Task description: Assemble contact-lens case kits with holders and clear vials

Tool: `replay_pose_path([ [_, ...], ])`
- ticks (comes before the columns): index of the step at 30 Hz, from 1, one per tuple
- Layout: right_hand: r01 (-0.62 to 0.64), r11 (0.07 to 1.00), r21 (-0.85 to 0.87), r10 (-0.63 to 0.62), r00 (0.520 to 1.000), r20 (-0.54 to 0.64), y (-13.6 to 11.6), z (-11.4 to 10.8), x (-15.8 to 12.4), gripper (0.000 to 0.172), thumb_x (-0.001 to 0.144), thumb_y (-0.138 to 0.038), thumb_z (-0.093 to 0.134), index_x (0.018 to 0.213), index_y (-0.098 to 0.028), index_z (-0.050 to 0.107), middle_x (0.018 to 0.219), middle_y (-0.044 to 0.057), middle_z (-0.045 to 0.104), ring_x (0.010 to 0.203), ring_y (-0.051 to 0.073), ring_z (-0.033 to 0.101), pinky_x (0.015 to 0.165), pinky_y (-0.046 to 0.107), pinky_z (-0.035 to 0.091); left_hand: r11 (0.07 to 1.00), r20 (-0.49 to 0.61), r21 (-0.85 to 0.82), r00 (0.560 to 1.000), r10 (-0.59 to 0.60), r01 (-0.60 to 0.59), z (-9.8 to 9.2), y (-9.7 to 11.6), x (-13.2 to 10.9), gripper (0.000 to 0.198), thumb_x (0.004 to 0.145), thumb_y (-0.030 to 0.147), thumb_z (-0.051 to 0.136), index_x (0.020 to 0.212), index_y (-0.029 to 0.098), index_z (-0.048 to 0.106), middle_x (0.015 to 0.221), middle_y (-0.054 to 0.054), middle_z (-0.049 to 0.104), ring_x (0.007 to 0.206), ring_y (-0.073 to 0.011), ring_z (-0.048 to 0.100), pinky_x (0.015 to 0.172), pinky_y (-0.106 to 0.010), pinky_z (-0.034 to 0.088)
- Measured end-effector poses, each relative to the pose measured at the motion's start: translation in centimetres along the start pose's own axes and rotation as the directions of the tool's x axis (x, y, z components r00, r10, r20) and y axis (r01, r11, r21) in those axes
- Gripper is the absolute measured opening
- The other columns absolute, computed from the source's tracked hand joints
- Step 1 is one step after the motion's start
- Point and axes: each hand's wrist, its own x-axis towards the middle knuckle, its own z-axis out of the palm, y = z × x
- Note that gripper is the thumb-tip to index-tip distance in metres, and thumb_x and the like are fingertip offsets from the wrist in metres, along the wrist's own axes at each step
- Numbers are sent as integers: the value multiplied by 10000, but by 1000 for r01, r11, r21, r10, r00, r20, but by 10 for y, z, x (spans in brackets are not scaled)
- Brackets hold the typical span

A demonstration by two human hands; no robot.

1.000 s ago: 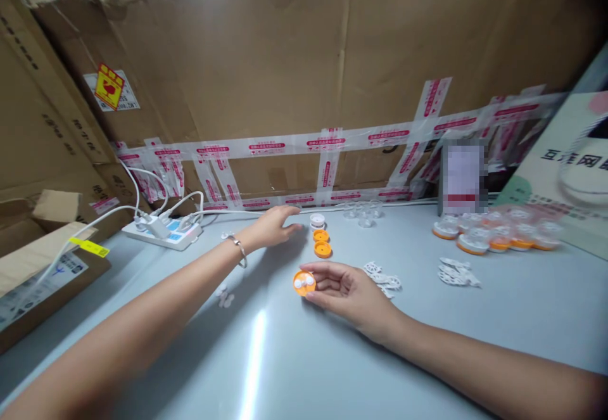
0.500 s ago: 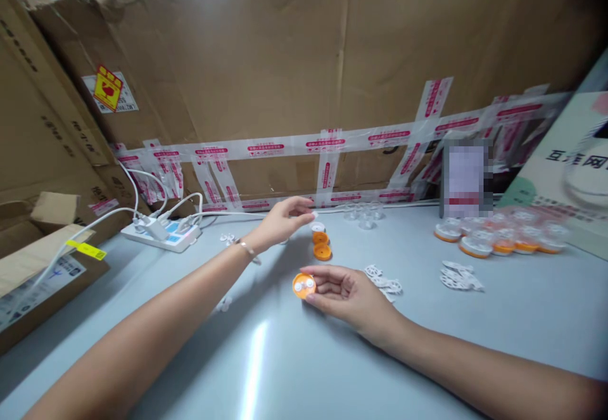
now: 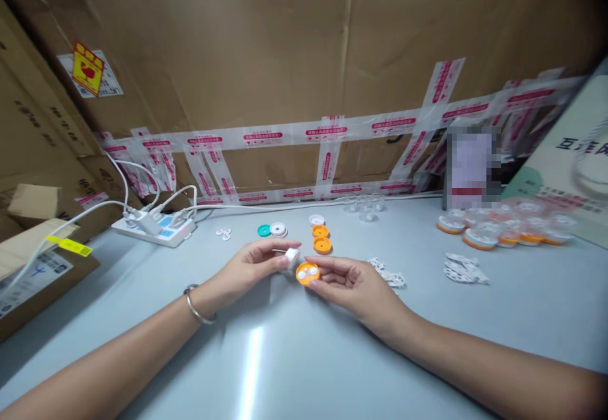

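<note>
My right hand (image 3: pixel 354 284) grips an orange round case (image 3: pixel 308 274) by its right rim; two small white round parts sit inside it. Between the thumb and fingers of my left hand (image 3: pixel 261 261) is a small white blocky part (image 3: pixel 291 256), just up and left of the case. Its exact kind is too small to make out. Beyond my hands lie two orange round caps (image 3: pixel 322 245) in a column with a white ring (image 3: pixel 316 220). A teal round cap (image 3: pixel 265 230) and white round caps (image 3: pixel 278 230) lie farther left.
White flat gear-like pieces (image 3: pixel 464 269) lie right, more (image 3: pixel 392 279) beside my right wrist. Clear round covers (image 3: pixel 365 206) stand at the back. Assembled orange-and-clear cases (image 3: pixel 527 230) cluster at far right. A power strip (image 3: pixel 156 227) with cables sits left, before a big cardboard box (image 3: pixel 266 59).
My left hand has come back from the far caps toward the orange case, now with the white blocky part in it. My right hand still holds the case. The view has shifted slightly.
</note>
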Motion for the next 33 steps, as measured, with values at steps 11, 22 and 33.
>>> replay_pose_path([
  [11, -16, 1000, 2, 16, 997, 73, -5, -2, -2, 459, 643, -378, 699, 1062, -201, 638, 974, 53, 706, 944, 213, 630, 894, 360, 443, 986, 99, 15, 981, 165, -167, 3, -1, -5, 322, 803, 162, 584, 1114, 240, 559, 1163, -45, 549, 1079, -177, 498, 927, -322, 399],
  [22, -8, 1000, 0, 8, 992, 124, -7, -2, -5, 403, 660, -358, 683, 1012, -163, 657, 941, 69, 711, 966, 235, 618, 903, 380, 427, 946, 169, 180, 956, 241, -271, 9, 2, -7, 283, 821, 134, 544, 1096, 192, 572, 1107, -83, 556, 1054, -202, 519, 908, -371, 446],
  [33, 10, 1000, -13, -10, 1000, 20, -6, 1, -5, 374, 622, -258, 710, 969, -161, 609, 776, 7, 684, 790, 155, 660, 795, 296, 500, 800, 193, 449, 917, 349, -399, 11, 3, -12, 293, 840, 148, 517, 1119, 229, 551, 1120, -77, 566, 1079, -190, 503, 877, -344, 464],
])
